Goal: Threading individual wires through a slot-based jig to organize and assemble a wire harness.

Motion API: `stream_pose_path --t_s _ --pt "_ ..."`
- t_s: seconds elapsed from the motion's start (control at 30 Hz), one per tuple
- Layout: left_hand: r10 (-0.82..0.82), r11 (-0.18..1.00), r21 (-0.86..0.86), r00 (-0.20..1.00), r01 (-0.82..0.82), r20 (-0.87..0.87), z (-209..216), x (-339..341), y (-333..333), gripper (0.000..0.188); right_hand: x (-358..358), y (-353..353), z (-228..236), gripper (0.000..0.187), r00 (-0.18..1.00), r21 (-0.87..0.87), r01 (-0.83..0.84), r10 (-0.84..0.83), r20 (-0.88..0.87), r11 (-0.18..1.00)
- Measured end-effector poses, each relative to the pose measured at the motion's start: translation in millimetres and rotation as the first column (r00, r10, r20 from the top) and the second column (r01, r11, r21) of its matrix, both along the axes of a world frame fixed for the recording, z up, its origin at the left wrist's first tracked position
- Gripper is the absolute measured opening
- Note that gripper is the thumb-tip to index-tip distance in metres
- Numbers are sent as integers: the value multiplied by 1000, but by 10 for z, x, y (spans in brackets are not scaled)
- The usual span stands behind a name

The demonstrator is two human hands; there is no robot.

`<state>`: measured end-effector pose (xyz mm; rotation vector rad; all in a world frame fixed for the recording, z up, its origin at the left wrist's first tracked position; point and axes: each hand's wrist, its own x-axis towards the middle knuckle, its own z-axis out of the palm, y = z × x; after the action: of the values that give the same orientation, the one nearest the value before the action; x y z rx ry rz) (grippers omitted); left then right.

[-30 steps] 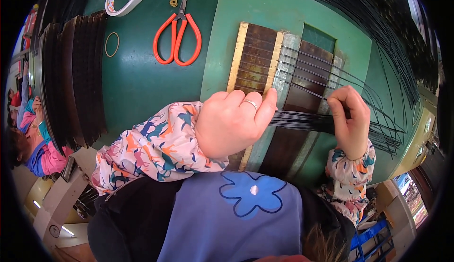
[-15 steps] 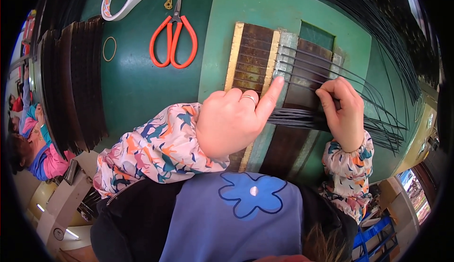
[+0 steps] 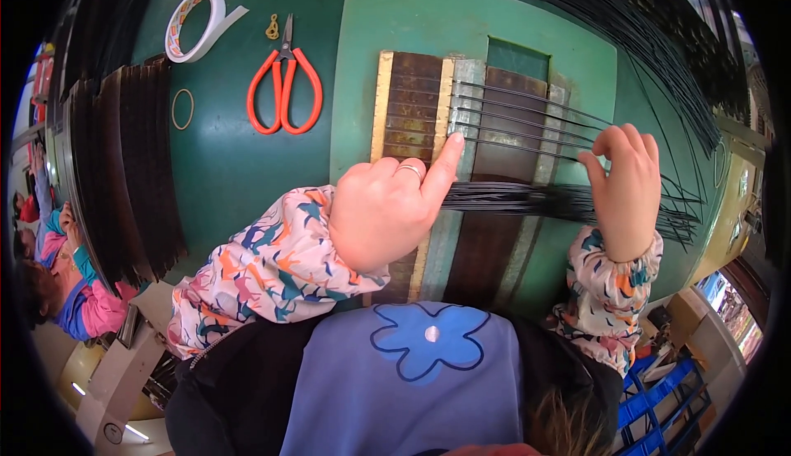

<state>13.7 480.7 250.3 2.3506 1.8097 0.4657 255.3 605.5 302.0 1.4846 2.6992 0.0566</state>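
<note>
black strands (image 3: 486, 196) lie bunched across the dark strip (image 3: 494, 258), just beyond the patterned sleeves (image 3: 264, 262), and past the bunch a few more run singly, side by side, from the metal strip (image 3: 470, 73) toward the right. left of the bunch, the left hand (image 3: 383, 217) sits palm down, forefinger stretched out, other visible fingers curled under; its fingertip now rests farther from the body than a second ago, on the metal strip by the end of the nearest single strand, so that end looks pinned. whether the curled fingers hold anything cannot be told. the right hand (image 3: 626, 188) has moved outward along the singles, so the nearest one seems to span the dark strip straight between both hands. its thumb and forefinger stand slightly parted by the strands; a grip cannot be made out. farther off, orange-handled scissors (image 3: 286, 54) and a tape roll (image 3: 217, 21) lie left of the green board (image 3: 354, 85), and a thick sheaf (image 3: 651, 52) arcs past its far right corner.
</note>
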Motion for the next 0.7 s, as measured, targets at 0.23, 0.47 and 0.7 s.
stream_pose_path --t_s 0.23,0.47,0.7 --pt "-49 993 112 997 43 53 -29 31 -53 41 -311 -281 -155 11 734 -572 -419 -107 -670 705" --pt "-153 987 64 985 148 77 23 35 -241 32 -181 -402 -117 10 759 -738 -491 -187 -623 464" --pt "-84 988 135 994 74 71 -41 8 -238 31 -37 -304 -40 5 723 -434 -361 -46 -689 825"
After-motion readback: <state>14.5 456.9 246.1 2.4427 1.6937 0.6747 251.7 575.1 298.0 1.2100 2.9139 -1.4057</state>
